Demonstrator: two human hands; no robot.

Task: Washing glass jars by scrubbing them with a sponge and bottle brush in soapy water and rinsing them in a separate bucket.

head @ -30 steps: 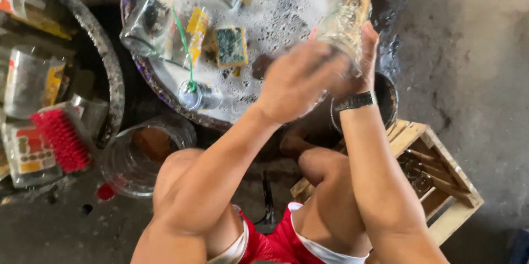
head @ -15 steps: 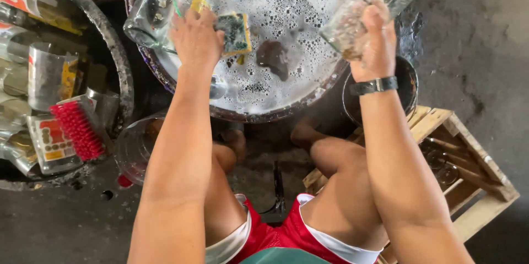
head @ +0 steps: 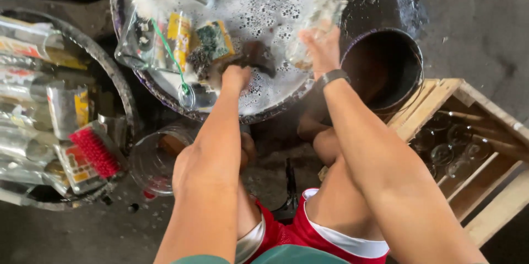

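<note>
The left hand (head: pixel 236 77) has come back from the far side of the soapy basin (head: pixel 118 49) and now sits in the foam near its front rim, fingers curled shut, apparently around a dark scrubbing pad (head: pixel 259 57), though I cannot tell how firmly; the yellow-and-green sponge (head: pixel 212 39) it was touching half a second ago lies just beside it. The right hand (head: pixel 322 49) has lowered the clear glass jar (head: pixel 317 27) from above the rim to just over the suds, fingers clamped round its lower end; jar and scrubber are near each other, so the wash looks in full swing.
</note>
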